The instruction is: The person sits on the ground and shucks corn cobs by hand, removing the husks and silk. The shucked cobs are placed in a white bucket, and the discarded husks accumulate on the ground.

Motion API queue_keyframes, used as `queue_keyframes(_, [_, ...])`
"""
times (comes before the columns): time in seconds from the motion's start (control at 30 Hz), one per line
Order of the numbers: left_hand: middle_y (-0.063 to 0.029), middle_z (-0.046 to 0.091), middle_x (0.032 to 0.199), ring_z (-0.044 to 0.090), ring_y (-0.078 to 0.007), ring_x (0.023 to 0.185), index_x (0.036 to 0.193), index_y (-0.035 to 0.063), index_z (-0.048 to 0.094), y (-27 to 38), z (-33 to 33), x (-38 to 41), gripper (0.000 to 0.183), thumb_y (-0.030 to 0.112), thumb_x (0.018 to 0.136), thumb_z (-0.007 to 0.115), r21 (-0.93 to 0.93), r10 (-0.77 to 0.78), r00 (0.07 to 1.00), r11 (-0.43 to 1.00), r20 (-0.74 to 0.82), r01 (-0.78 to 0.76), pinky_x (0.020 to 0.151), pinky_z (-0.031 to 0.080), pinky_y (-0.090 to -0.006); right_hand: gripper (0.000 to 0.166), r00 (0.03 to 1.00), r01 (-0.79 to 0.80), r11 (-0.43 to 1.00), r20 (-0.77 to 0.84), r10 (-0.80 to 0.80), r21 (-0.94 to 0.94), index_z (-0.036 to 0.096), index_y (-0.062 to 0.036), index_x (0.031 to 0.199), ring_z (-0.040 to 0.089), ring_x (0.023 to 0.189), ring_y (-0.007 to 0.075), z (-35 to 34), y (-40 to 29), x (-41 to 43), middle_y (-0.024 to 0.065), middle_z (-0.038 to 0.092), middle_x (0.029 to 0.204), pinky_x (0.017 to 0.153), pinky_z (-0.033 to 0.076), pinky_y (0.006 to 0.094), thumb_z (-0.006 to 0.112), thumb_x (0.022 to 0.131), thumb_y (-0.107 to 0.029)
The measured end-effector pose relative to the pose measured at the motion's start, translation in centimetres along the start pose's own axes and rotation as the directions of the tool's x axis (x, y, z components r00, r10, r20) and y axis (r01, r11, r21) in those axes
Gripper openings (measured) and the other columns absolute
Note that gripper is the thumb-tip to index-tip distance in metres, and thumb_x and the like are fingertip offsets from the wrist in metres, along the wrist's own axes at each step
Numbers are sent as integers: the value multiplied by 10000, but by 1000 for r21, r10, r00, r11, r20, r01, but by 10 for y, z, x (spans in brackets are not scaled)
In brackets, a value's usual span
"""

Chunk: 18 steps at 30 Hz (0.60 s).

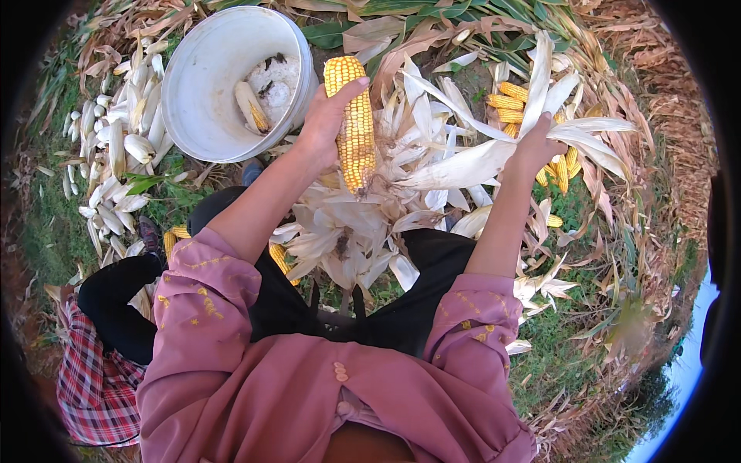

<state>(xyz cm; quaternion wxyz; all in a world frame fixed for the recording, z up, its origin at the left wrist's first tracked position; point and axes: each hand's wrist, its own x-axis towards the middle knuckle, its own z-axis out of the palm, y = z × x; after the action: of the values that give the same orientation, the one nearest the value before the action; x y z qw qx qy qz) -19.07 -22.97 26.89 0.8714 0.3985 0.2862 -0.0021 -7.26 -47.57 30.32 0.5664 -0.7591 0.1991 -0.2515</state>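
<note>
My left hand (327, 118) grips a bare yellow ear of corn (356, 136), held upright with the thumb across its kernels. Its lower end tapers to a brownish tip. Out to the right, my right hand (535, 144) is closed around pale dry corn husks (469, 165), whose strips fan out past the fingers. A heap of stripped husks (341, 231) lies between my knees, below the ear. Just left of my left hand stands a white plastic bucket (200, 87). One partly husked ear (250, 107) rests at its bottom, along with dark debris.
Husked yellow ears (506, 104) lie behind and around my right hand. A large pile of ears still in husks (139, 121) spreads over the grass at left. A co-worker in a checked shirt (95, 370) sits close on my left. Dry cornstalks (666, 87) line the far right.
</note>
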Motion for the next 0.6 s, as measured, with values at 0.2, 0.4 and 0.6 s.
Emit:
queue_keyframes(0.2, [-98,542,774,561,-197,600,1024,72,435,12,-10,7,381,277,790,656,2,73,997,997,-17,-73,545,503,-351,743,976,194,934,157,-152,-301,159,129,1252,506,1071,368,-2,2,6,311,428,1191,907,391,387,630,793,-217])
queue_keyframes(0.4, [-67,546,845,562,-162,694,1055,24,467,17,-2,0,399,216,772,673,-51,36,999,998,-16,-36,592,499,-334,767,262,583,732,934,242,-353,316,-4,1332,483,1130,327,30,28,-46,225,435,1282,949,372,355,640,776,-421])
queue_keyframes(0.6, [-62,533,807,561,-165,655,1029,38,452,12,-4,11,381,211,775,678,-2,169,983,986,-65,-169,559,498,-330,732,-5,-46,999,1000,21,-21,364,-50,1301,537,1039,240,30,-5,-110,139,551,1144,886,423,340,704,745,-383])
